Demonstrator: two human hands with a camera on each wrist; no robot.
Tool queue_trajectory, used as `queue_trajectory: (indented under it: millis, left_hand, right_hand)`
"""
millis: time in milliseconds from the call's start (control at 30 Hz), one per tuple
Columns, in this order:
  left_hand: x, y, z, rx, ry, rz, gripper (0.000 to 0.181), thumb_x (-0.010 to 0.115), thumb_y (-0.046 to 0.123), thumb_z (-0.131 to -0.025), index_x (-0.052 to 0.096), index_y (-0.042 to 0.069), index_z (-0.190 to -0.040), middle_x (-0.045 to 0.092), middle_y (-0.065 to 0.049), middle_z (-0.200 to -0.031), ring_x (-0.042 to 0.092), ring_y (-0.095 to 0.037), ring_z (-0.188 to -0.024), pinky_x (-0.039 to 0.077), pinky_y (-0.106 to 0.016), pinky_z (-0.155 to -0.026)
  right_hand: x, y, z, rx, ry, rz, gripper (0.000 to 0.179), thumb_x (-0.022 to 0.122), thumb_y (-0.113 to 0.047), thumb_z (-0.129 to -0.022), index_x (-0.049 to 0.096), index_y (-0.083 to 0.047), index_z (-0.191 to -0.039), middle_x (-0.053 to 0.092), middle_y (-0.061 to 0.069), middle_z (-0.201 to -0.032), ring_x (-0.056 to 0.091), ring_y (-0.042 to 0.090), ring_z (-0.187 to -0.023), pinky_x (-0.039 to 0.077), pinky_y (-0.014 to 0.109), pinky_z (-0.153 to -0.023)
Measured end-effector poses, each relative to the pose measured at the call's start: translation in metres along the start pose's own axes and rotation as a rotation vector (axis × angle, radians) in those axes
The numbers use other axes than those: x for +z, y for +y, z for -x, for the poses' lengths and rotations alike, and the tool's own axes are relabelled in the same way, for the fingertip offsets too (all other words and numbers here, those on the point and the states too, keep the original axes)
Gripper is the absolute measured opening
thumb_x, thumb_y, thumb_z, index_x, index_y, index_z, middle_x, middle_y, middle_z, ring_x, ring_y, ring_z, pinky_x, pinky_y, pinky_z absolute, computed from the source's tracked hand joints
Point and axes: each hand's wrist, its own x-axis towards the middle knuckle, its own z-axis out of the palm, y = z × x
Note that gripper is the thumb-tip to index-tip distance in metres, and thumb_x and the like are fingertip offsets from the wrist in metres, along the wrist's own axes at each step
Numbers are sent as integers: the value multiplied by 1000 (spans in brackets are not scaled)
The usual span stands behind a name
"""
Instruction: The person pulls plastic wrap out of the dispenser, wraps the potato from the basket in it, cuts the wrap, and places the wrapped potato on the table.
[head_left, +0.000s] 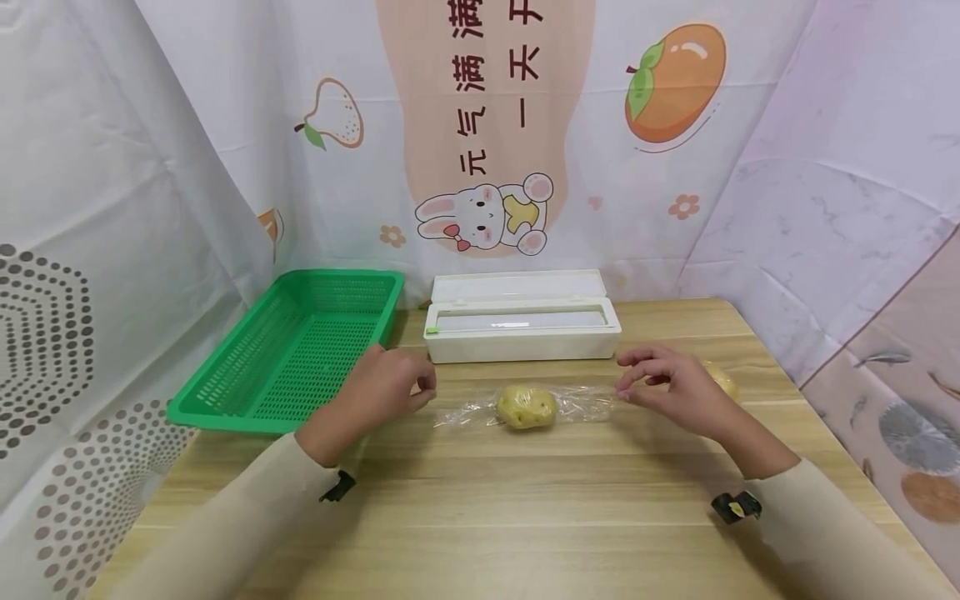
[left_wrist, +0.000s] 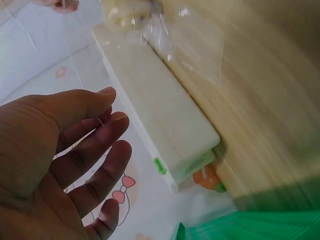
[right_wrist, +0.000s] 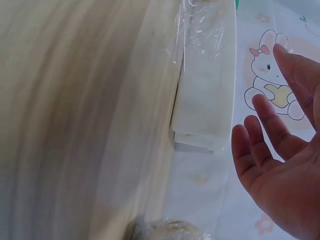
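Note:
A potato lies on the table with clear plastic wrap around it, the wrap's loose ends spreading flat to both sides. Left of it is my left hand, fingers loosely bent and thumb tip close to the index finger, just beyond the wrap's left end. In the left wrist view no object shows in that hand. My right hand hovers by the wrap's right end; the right wrist view shows its fingers spread and holding nothing. Behind the potato stands a white cling film dispenser, lid raised.
A green plastic basket sits at the table's left. Partly hidden behind my right hand is another potato. The wooden table ends at a printed cloth hanging at the back and sides.

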Motion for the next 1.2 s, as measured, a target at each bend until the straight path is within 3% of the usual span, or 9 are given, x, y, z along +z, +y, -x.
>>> queue_trajectory:
  millis: [233,400,533,867,1067,1200]
  left_hand:
    - [8,13,15,66,-8,29,13,85,25,-85,75,31,-80,71,19,-83,63,-6,-83,35,-34,-74]
    - [15,16,20,129,21,-9,13,85,23,-84,75,30,-80,72,16,-84,61,-11,-83,35,-35,-75]
    - [23,16,21,126,25,-37,15,84,20,-85,75,30,-79,71,15,-83,58,-12,-81,35,-35,-76]
    - [46,16,14,147,39,-159,19,77,14,-87,77,30,-77,71,12,-82,58,-15,-78,33,-38,-74]
    - [49,18,12,125,-10,-173,19,76,15,-88,79,30,-77,68,11,-79,52,-15,-74,30,-39,-72]
    - [48,17,12,96,-36,-128,25,71,14,-89,74,29,-70,63,13,-70,50,-13,-71,29,-39,-73]
  right_hand:
    - [2,4,4,19,-61,-1,16,87,-18,-84,79,-31,-89,70,2,-121,66,25,-111,57,40,-83]
    - [7,9,6,-25,-97,29,21,87,-12,-84,79,-31,-85,71,9,-118,67,27,-108,59,40,-83]
    - [11,7,7,-48,-136,99,25,87,-11,-83,78,-33,-84,70,9,-119,66,30,-111,57,40,-87]
    - [22,-1,-1,-40,-177,282,20,87,-12,-82,78,-30,-81,71,10,-117,65,32,-110,51,55,-94]
    - [26,-1,-3,-15,-215,295,23,84,-11,-84,77,-33,-81,71,8,-117,65,31,-110,51,54,-95]
    - [24,-1,-3,-10,-233,279,25,79,-7,-86,78,-32,-85,71,8,-118,65,32,-111,52,55,-95]
